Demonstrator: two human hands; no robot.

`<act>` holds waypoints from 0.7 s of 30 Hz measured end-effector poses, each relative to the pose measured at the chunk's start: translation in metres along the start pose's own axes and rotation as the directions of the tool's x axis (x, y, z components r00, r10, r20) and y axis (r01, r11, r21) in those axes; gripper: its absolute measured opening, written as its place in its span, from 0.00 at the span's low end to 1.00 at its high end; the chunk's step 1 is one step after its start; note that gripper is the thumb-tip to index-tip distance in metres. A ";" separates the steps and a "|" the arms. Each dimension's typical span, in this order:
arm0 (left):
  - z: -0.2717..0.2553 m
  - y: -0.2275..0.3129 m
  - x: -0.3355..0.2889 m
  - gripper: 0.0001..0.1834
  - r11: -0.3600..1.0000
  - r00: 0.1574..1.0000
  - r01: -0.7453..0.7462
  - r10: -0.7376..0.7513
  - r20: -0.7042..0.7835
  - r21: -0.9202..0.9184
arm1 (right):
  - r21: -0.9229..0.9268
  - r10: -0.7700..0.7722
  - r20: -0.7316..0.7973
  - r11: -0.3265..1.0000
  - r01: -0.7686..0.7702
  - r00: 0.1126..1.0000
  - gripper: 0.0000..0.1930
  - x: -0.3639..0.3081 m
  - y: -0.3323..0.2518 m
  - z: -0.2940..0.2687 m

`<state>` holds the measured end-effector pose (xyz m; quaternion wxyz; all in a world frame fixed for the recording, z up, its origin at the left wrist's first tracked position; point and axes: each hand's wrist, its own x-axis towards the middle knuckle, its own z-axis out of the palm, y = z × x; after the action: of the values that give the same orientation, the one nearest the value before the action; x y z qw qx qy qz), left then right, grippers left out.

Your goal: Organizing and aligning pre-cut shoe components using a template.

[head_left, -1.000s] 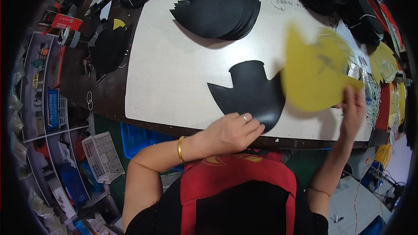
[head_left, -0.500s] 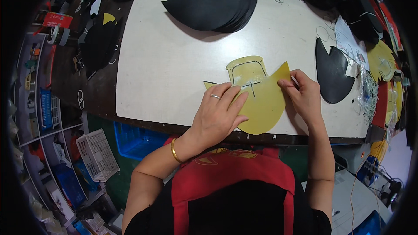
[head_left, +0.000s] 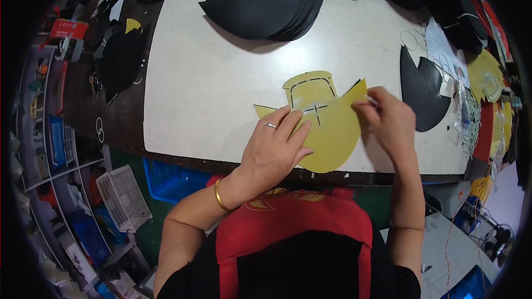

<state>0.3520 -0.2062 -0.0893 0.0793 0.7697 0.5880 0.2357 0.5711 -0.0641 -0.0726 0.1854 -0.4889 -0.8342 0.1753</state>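
A yellow template (head_left: 332, 144) lies at the front edge of the white work board, with dashed slots along its upper tab and a cross-shaped slot in the middle. Dark edging shows at its two pointed wings, as if a black piece lay beneath. My left hand (head_left: 275, 143), with a ring and a gold bangle, rests flat on the template's left side, fingers stretched out. Beside the right wing, my right hand (head_left: 389, 119) is closed in a pinch. A small pale thing shows at its fingertips, too small to name.
A fanned stack of black cut pieces (head_left: 263, 5) sits at the back of the white board (head_left: 188, 77). One black piece (head_left: 425, 99) lies to the right, near a printed sheet (head_left: 443, 47). Further black bundles (head_left: 119, 58) are at the left. Shelving (head_left: 50, 177) stands lower left.
My right hand has drawn slightly away from the template's right edge, its fingers now curled in. My left hand stays on the template. The whole view has shifted a little.
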 end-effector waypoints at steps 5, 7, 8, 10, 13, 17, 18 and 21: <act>-0.004 -0.001 0.000 0.28 1.000 1.000 -0.009 0.009 0.002 0.009 | -0.034 -0.384 -0.211 0.922 0.386 0.899 0.14 0.023 -0.028 -0.028; -0.003 -0.001 0.000 0.27 1.000 1.000 -0.012 0.012 0.001 0.008 | 0.225 -0.269 -0.040 0.936 0.271 0.962 0.14 0.024 -0.041 -0.010; -0.002 0.000 0.000 0.27 1.000 1.000 -0.015 0.015 0.008 0.020 | 0.445 -0.181 0.159 0.891 0.093 0.971 0.14 0.024 -0.046 0.001; -0.002 0.001 0.001 0.27 0.999 1.000 -0.014 0.014 0.011 0.033 | 0.419 -0.285 0.172 0.887 0.192 0.943 0.14 0.029 -0.052 0.022; -0.002 0.003 0.002 0.27 1.000 0.999 -0.006 0.005 0.044 0.030 | 0.311 -0.356 0.209 0.907 0.283 0.911 0.14 0.043 -0.054 0.025; 0.000 0.004 -0.001 0.28 0.997 1.000 -0.009 0.007 0.024 0.070 | 0.107 -0.279 -0.002 0.955 0.278 0.960 0.13 0.049 -0.038 0.023; 0.001 0.004 -0.001 0.28 0.997 1.000 -0.008 0.006 0.025 0.072 | 0.104 -0.283 0.002 0.954 0.282 0.959 0.13 0.044 -0.036 0.019; -0.002 0.005 -0.002 0.28 0.997 0.999 -0.005 0.002 0.033 0.083 | -0.094 -0.260 -0.023 0.962 0.257 0.965 0.10 0.018 -0.038 0.004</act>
<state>0.3551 -0.2100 -0.0867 0.0564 0.7771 0.5946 0.1984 0.5322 -0.0659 -0.0559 0.1990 -0.3867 -0.8945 0.1034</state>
